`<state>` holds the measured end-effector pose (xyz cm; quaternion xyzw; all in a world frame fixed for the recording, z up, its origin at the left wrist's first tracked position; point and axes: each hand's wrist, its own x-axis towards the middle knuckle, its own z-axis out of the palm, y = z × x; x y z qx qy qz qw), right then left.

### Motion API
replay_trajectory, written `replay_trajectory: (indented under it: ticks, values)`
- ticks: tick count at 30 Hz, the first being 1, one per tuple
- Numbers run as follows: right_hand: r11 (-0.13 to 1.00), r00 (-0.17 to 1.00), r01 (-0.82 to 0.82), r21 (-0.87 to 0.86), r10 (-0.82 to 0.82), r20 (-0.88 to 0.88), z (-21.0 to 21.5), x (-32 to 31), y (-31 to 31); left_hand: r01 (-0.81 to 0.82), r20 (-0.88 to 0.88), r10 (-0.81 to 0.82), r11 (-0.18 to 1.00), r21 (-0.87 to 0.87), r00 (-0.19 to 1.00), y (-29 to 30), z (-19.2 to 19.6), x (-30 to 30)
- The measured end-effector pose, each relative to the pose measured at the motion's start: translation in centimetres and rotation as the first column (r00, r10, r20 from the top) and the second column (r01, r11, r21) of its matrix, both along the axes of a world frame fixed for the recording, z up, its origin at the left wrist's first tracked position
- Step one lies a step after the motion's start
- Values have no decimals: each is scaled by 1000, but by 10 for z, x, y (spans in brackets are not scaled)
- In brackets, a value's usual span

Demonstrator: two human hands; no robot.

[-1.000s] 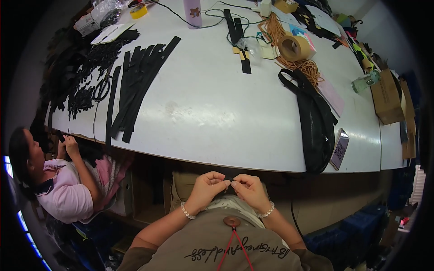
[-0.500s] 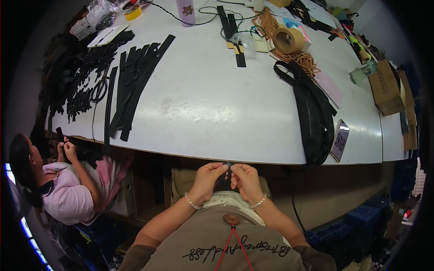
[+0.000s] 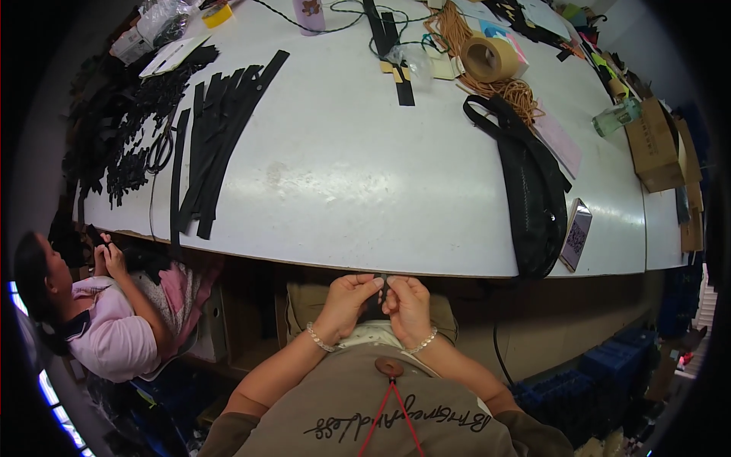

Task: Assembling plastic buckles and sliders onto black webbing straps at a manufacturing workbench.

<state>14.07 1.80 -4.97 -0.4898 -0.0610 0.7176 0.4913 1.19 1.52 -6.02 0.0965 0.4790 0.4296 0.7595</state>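
A: Where are the hands?
B: Left hand and right hand meet just below the white table's edge, fingertips pinched together on a small dark piece, possibly strap; too small to tell.
A: Surroundings?
B: A black mesh bag lies on the table; a seated co-worker in pink is at left.
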Motion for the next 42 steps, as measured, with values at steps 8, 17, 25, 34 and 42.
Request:
replay_trajectory:
  ticks: [8,17,25,34,42]
  values:
    - [997,998,63,-34,-62,24,4,-8,2,72,51,-72,997,4,996,2,1,-7]
    - [987,982,-159,-17,156,-109,7,8,6,-14,-35,13,1000,-28,999,-4,12,-5]
    - [818,898,-389,424,234,373,18,16,-3,40,-223,29,953,300,974,-22,31,-12]
    - [598,714,-559,575,-7,701,33,20,-8,142,-384,146,765,628,912,-24,26,-13]
    - [609,776,-531,590,69,627,32,23,-8,180,-414,39,860,477,910,-23,34,-13]
